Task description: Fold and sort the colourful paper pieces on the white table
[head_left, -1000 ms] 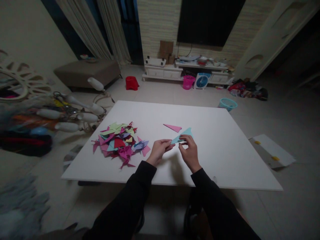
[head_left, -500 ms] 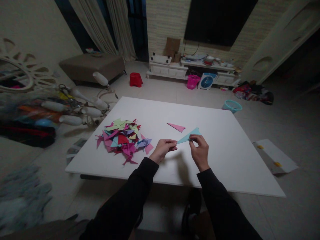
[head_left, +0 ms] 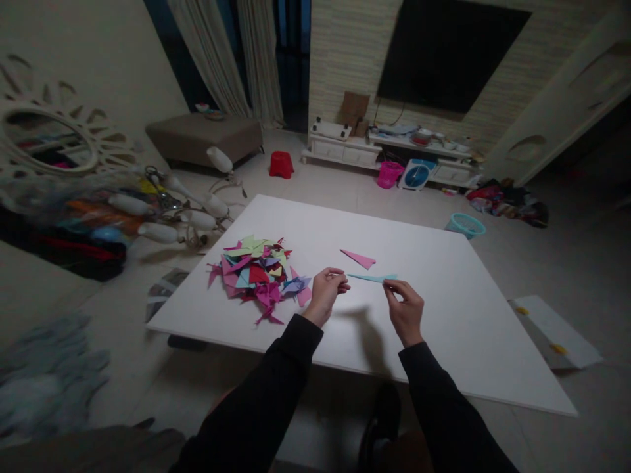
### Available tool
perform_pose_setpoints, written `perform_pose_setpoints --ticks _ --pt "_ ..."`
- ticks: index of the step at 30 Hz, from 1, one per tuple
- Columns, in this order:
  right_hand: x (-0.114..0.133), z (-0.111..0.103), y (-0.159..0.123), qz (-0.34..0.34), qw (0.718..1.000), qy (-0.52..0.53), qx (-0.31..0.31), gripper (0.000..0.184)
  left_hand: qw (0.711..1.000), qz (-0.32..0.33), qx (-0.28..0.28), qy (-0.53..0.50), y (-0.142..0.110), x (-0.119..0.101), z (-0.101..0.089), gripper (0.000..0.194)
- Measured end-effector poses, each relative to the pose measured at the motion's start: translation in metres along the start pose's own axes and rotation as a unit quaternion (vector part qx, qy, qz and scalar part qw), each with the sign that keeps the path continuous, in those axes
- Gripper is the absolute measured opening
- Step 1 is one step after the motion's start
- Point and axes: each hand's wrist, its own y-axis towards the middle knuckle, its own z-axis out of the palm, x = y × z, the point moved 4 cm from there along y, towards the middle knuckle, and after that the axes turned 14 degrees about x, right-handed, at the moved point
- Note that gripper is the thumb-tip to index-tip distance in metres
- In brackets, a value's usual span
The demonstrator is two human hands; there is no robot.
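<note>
The right hand (head_left: 405,309) pinches the blue paper (head_left: 369,278) near its wider end, between thumb and fingertips. The paper extends leftward from that grip, above the table (head_left: 458,315), its narrow tip just beside the left hand (head_left: 325,292). The left fingers are loosely curled; whether they touch the tip cannot be told. Pink paper (head_left: 359,258) lies just beyond the blue one.
</note>
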Motion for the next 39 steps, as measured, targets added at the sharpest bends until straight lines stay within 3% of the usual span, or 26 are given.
perform_pose_setpoints --ticks 5,9,14,17,21,25,30,35,39 --pt "-0.031 0.005 -0.002 0.051 0.998 -0.009 -0.038 0.023 0.999 -0.018 0.014 0.031 0.005 0.001 -0.002 0.016" --pt "-0.070 0.031 0.003 0.103 0.994 -0.010 -0.016 0.033 0.997 -0.046 0.055 0.041 0.005 -0.002 0.006 0.016" --pt "-0.109 0.075 0.044 0.138 0.990 0.035 -0.001 0.042 0.992 -0.059 0.094 0.067 0.000 -0.007 0.013 0.015" --pt "-0.122 0.101 0.074 0.143 0.989 -0.011 0.035 0.045 0.991 -0.072 0.091 0.073 -0.001 -0.008 0.012 0.015" --pt "-0.128 0.124 0.090 0.135 0.982 -0.080 0.103 0.040 0.990 -0.078 0.092 0.070 -0.001 -0.011 0.009 0.015" --pt "-0.127 0.128 0.084 0.131 0.974 -0.125 0.138 0.032 0.990 -0.079 0.095 0.064 -0.002 -0.015 0.008 0.016" --pt "-0.122 0.128 0.095 0.087 0.929 -0.314 0.175 0.032 0.990 -0.088 0.102 0.053 -0.004 -0.016 0.009 0.014" --pt "-0.126 0.150 0.125 0.043 0.894 -0.335 0.296 0.037 0.989 -0.090 0.106 0.053 -0.005 -0.016 0.011 0.014" --pt "-0.130 0.160 0.140 0.050 0.881 -0.339 0.325 0.036 0.989 -0.086 0.108 0.057 -0.004 -0.016 0.009 0.013"
